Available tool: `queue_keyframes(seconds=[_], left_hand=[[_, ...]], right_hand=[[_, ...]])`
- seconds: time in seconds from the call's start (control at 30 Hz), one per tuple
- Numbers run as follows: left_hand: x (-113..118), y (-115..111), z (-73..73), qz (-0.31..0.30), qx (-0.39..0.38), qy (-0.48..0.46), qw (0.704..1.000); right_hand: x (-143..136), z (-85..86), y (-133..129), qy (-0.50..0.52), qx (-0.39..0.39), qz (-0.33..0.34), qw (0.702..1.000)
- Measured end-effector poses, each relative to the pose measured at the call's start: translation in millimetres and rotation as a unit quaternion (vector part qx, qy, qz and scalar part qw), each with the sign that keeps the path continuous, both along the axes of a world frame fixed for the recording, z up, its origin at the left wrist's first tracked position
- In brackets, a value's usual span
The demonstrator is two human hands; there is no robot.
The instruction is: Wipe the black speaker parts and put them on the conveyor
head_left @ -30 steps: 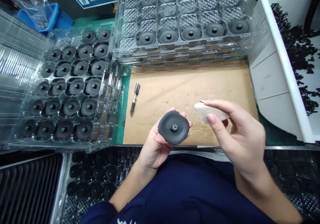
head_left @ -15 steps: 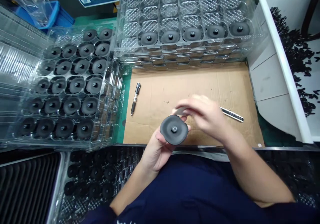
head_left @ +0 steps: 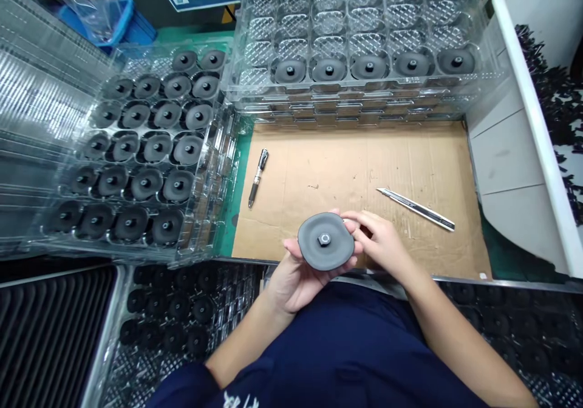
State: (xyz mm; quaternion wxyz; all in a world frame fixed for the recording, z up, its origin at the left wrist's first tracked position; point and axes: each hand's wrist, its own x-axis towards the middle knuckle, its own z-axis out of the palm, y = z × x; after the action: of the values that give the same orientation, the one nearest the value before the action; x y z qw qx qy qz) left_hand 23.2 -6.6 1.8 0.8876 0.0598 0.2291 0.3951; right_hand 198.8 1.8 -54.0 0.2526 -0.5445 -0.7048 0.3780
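Cradling black disc (head_left: 314,253) — left hand (head_left: 298,283).

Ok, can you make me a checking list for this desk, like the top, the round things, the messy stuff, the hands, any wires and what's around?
Surface: cardboard sheet with small dark marks, over a green tabletop.
Main things: black disc with a centre stud, held up over the cardboard's near edge.
Clutter: pen and utility knife lying on the cardboard.
Grips: left hand holds the disc from below; right hand is at its edge, contents hidden.
Cables: nothing seen.
Surroundings: left tray and back tray, both holding discs; blue bin; white bin with small black parts.
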Motion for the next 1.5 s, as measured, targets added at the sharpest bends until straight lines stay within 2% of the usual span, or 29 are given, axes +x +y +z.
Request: queue_keyframes(seconds=[0.1,0.2,0.27,0.33,0.37,0.4,0.47,0.5,0.53,0.6,0.7,0.8,0.9,1.03,1.13,1.2,1.3,1.4,1.5], left_hand=[[0.1,0.9,2.0,-0.014,-0.006,-0.017,1.000],[0.2,-0.7,3.2,-0.026,0.002,-0.001,1.000],[-0.7,-2.9,3.6,-0.031,0.051,0.045,0.997],[-2.4,-4.6,3.5,-0.022,0.162,0.153,0.975],[-3.4,-5.0,3.2,-0.011,0.238,0.231,0.943],[-4.4,-4.9,2.8,0.002,0.317,0.312,0.895],[-6.2,-3.3,1.5,0.021,0.451,0.437,0.778],[-6.8,-2.0,0.8,0.024,0.496,0.470,0.730],[-7.3,-0.5,0.1,0.021,0.528,0.485,0.697],[-8.0,2.0,-0.7,0.010,0.558,0.487,0.672],[-8.7,3.9,-0.4,-0.004,0.557,0.476,0.681],[-9.5,3.6,0.4,-0.013,0.529,0.455,0.716],[-10.1,2.8,0.6,-0.042,0.481,0.427,0.765],[-10.6,3.0,1.6,-0.103,0.399,0.373,0.831],[-11.2,3.7,2.4,-0.138,0.355,0.332,0.863],[-11.8,3.5,2.2,-0.154,0.342,0.323,0.869],[-11.7,2.5,0.5,-0.152,0.350,0.340,0.859],[-9.5,2.4,-1.7,-0.121,0.372,0.350,0.851],[-6.0,4.5,-3.5,-0.087,0.408,0.363,0.833]], right_hand=[[-0.8,5.5,3.3,0.004,0.005,0.002,1.000],[-4.4,2.1,4.6,-0.007,0.017,0.011,1.000],[-5.0,-0.7,5.4,-0.016,0.028,-0.002,0.999],[-3.0,-0.3,5.7,-0.016,0.040,-0.029,0.999],[-1.3,1.6,5.3,-0.012,0.045,-0.045,0.998],[0.6,4.4,4.6,-0.005,0.049,-0.059,0.997],[4.8,12.3,1.6,0.011,0.055,-0.086,0.995],[6.8,16.7,-0.6,0.028,0.052,-0.102,0.993],[8.7,21.2,-3.2,0.053,0.045,-0.122,0.990],[11.9,30.1,-8.8,0.121,0.020,-0.166,0.978],[15.5,44.7,-16.1,0.229,-0.033,-0.190,0.954],[16.7,61.5,-18.7,0.295,-0.101,-0.118,0.943],[15.1,75.9,-15.5,0.306,-0.177,-0.038,0.935],[12.2,82.9,-6.0,0.350,-0.264,0.010,0.899],[11.4,81.6,-0.8,0.400,-0.324,0.035,0.856],[11.8,80.7,-0.6,0.415,-0.349,0.044,0.839],[13.2,80.8,-5.4,0.402,-0.349,0.036,0.846],[15.1,78.6,-13.8,0.397,-0.327,-0.008,0.857],[19.6,69.5,-24.9,0.437,-0.304,-0.061,0.844]])
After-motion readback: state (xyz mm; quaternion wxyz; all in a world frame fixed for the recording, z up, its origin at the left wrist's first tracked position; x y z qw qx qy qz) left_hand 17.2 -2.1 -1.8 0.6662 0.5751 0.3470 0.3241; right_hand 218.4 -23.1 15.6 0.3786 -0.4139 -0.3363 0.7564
